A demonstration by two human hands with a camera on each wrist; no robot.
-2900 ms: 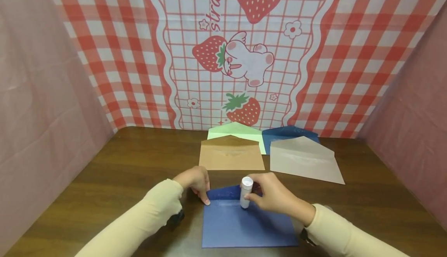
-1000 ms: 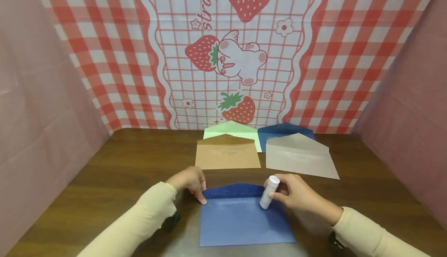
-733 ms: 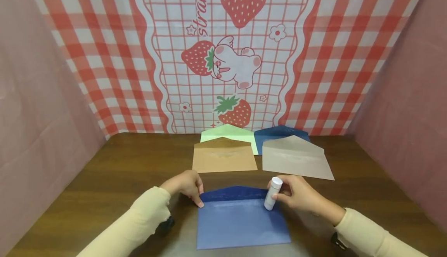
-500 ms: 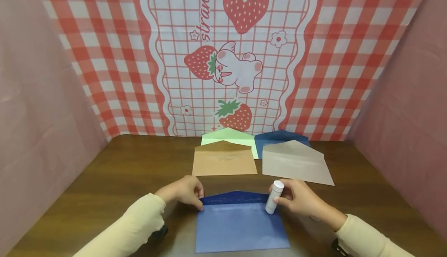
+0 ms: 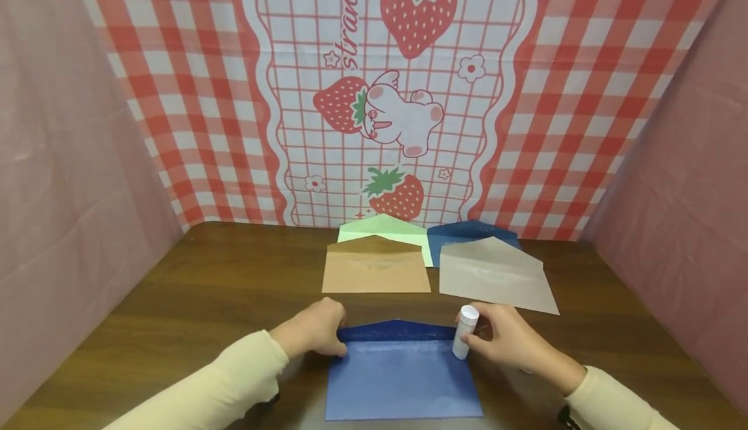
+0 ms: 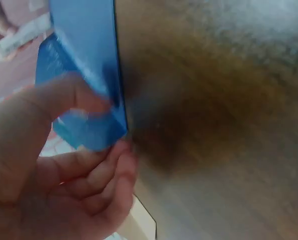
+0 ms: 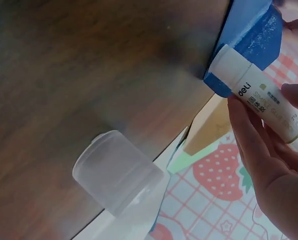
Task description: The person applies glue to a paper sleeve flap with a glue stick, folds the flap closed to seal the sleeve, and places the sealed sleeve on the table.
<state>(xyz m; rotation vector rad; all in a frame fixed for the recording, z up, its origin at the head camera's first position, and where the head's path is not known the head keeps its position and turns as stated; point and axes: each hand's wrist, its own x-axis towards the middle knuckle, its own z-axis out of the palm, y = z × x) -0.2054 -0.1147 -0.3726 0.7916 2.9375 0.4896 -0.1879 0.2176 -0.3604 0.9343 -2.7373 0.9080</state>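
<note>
A blue envelope point(image 5: 403, 381) lies on the table with its darker flap point(image 5: 397, 330) opened away from me. Pale glue marks run along the fold. My left hand point(image 5: 315, 329) pinches the envelope's upper left corner; in the left wrist view the thumb point(image 6: 78, 95) is on the front and curled fingers point(image 6: 108, 175) are behind. My right hand point(image 5: 511, 339) grips a white glue stick point(image 5: 465, 334), nearly upright, its lower end at the right end of the fold. In the right wrist view its printed label shows, and a translucent cap point(image 7: 118, 172) rests on the table nearby.
Beyond the blue envelope lie an orange-tan envelope point(image 5: 376, 274), a grey-beige one point(image 5: 497, 280), a light green one point(image 5: 386, 225) and a dark blue one point(image 5: 473, 230), flaps raised. A strawberry-print cloth point(image 5: 409, 112) hangs behind the wooden table point(image 5: 234, 274).
The glue stick has travelled right along the fold, from the middle of the envelope to its right end. My left hand has shifted at the corner, from thumb pressing to a pinch.
</note>
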